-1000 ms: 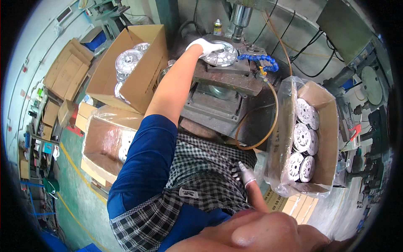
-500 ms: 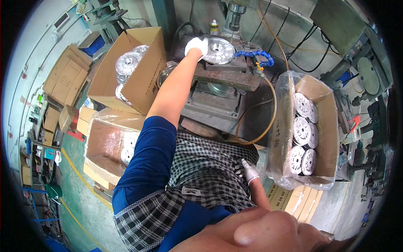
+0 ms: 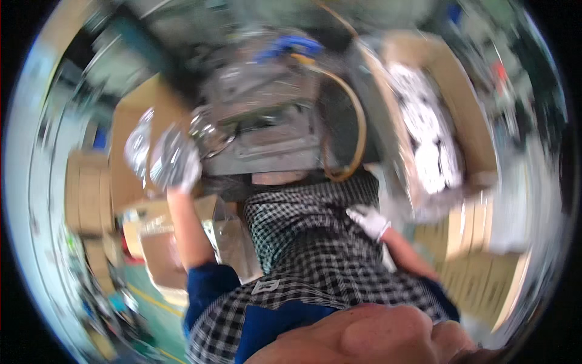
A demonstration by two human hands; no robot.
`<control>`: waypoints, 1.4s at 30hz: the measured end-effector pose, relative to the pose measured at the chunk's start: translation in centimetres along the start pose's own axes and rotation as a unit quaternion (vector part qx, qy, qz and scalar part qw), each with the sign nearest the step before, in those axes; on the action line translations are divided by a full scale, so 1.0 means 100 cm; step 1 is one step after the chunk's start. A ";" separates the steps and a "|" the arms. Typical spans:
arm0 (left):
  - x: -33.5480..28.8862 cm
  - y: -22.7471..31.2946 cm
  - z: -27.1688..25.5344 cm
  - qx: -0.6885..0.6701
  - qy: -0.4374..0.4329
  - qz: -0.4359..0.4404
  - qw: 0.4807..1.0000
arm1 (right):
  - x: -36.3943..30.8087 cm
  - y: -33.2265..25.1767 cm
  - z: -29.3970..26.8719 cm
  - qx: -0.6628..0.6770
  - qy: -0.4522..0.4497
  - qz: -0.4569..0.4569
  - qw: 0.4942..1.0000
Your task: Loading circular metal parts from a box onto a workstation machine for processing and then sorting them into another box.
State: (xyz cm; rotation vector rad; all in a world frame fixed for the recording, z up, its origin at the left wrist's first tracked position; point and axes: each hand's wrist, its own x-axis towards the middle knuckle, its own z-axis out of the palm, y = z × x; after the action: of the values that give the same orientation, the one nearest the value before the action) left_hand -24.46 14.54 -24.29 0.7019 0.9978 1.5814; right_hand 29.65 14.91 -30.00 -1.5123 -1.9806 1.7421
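Note:
My left hand (image 3: 190,172), in a white glove, grips a round silvery metal disc (image 3: 168,156), blurred by motion. It holds the disc at the near side of a tall cardboard box (image 3: 124,112). More metal discs (image 3: 138,142) show inside that box. My right hand (image 3: 367,222), gloved in white too, lies on the checked apron (image 3: 309,230) over my lap, fingers stretched out and holding nothing. Ahead stands the grey metal press base (image 3: 267,142), smeared by motion, with a blue jointed hose (image 3: 288,45) above it.
Right of the press, a plastic-lined cardboard box (image 3: 464,91) holds several metal discs (image 3: 421,124). A tan hose (image 3: 359,115) loops beside the press. An open box (image 3: 159,261) sits low on the left. Flattened cardboard (image 3: 91,188) stands far left; stacked cartons (image 3: 479,288) stand at lower right.
My left hand has moved from the press leftward and nearer, bringing the metal disc to the tall box. The view has swung, blurring the scene. My right hand stays on my lap.

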 end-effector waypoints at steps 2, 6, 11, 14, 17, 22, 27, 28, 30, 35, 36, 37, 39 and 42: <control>-0.080 -0.071 -0.063 -0.508 -0.042 -0.075 0.857 | -0.013 -0.036 -0.013 -0.075 -0.059 -0.071 0.993; -0.121 -0.116 0.108 -0.533 -0.205 -0.226 0.789 | -0.035 -0.107 -0.023 -0.059 -0.025 -0.255 0.965; -0.101 -0.127 0.232 -0.269 -0.300 -0.399 0.823 | -0.047 -0.160 -0.045 -0.108 0.037 -0.393 0.913; -0.088 -0.173 0.230 -0.181 -0.331 -0.316 0.870 | -0.048 -0.173 -0.083 -0.110 -0.036 -0.387 0.915; -0.085 -0.149 0.251 0.069 -0.297 -0.237 0.922 | -0.071 -0.181 -0.143 -0.196 0.124 -0.289 0.929; -0.094 -0.113 0.195 0.100 -0.138 -0.283 0.944 | -0.074 -0.117 -0.292 -0.154 0.272 -0.078 0.947; -0.116 -0.078 0.112 0.096 0.097 -0.215 0.967 | -0.032 -0.030 -0.350 -0.189 0.194 0.127 0.954; -0.128 -0.069 0.096 0.060 0.143 -0.196 0.968 | -0.024 -0.022 -0.343 -0.167 0.152 0.155 0.962; -0.161 -0.051 0.051 0.034 0.226 -0.153 0.962 | -0.010 -0.013 -0.329 -0.143 0.105 0.187 0.966; -0.230 -0.023 -0.022 0.069 0.403 -0.125 0.904 | -0.003 -0.015 -0.309 -0.347 0.047 0.236 0.907; -0.242 -0.025 -0.028 0.029 0.484 -0.120 0.866 | -0.006 -0.027 -0.299 -0.454 0.114 0.189 0.864; -0.279 -0.024 -0.092 0.023 0.396 -0.132 0.909 | -0.004 -0.031 -0.296 -0.455 0.109 0.186 0.864; -0.302 -0.039 -0.128 -0.010 0.446 -0.125 0.886 | -0.003 -0.036 -0.292 -0.375 0.113 0.193 0.900; -0.322 -0.056 -0.180 -0.045 0.473 -0.118 0.872 | 0.000 -0.032 -0.295 -0.395 0.121 0.178 0.893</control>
State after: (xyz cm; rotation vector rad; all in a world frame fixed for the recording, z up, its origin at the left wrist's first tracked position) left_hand -29.38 -20.64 -35.77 -0.3373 1.6117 1.7367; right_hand 46.54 35.87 -17.41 -2.3009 -2.5266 0.7216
